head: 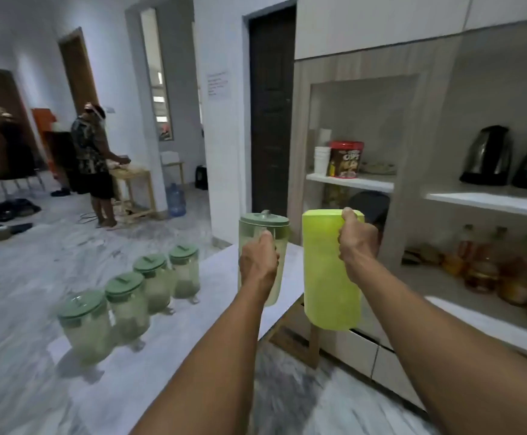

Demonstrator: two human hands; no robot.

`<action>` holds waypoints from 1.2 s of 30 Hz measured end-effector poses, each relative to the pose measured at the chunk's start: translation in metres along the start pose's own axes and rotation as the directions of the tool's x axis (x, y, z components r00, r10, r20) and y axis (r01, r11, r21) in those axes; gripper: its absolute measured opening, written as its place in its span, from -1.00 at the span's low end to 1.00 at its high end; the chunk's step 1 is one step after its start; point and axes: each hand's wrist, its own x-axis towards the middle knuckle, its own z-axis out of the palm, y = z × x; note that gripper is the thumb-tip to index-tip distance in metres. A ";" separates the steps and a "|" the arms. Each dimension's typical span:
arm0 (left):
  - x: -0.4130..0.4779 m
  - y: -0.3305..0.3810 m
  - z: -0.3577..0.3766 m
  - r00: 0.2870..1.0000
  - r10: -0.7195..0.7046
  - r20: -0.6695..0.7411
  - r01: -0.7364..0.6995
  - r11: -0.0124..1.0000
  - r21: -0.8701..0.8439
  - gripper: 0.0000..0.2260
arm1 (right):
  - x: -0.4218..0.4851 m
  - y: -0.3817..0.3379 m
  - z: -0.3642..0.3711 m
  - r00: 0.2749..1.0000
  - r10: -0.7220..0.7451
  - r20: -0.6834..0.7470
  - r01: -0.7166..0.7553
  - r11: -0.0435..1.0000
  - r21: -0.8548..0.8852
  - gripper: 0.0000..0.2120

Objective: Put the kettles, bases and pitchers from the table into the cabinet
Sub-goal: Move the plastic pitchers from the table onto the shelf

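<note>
My left hand [258, 262] grips the handle of a clear pitcher with a pale green lid [263, 221], held up in the air. My right hand [357, 243] grips a lime-green opaque pitcher [328, 277], also lifted, beside the first one. Several more clear pitchers with green lids [130, 302] stand in a row on the white marble table [218, 277] at lower left. Two steel kettles [488, 157] sit on the upper cabinet shelf [488, 200] at the right.
The cabinet's left niche holds a red tin [346, 158] and white cups [322, 160]. Bottles of amber liquid [488, 268] fill the lower right shelf. A dark door [271, 120] stands behind the table. Another person [94, 164] stands at a wooden table far left, near a water jug [175, 199].
</note>
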 end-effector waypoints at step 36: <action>0.316 0.143 0.837 0.971 0.072 0.227 -0.103 0.986 0.131 -0.45 | 0.796 -0.063 -0.236 0.980 -0.130 -0.152 0.130 0.991 -0.008 -0.47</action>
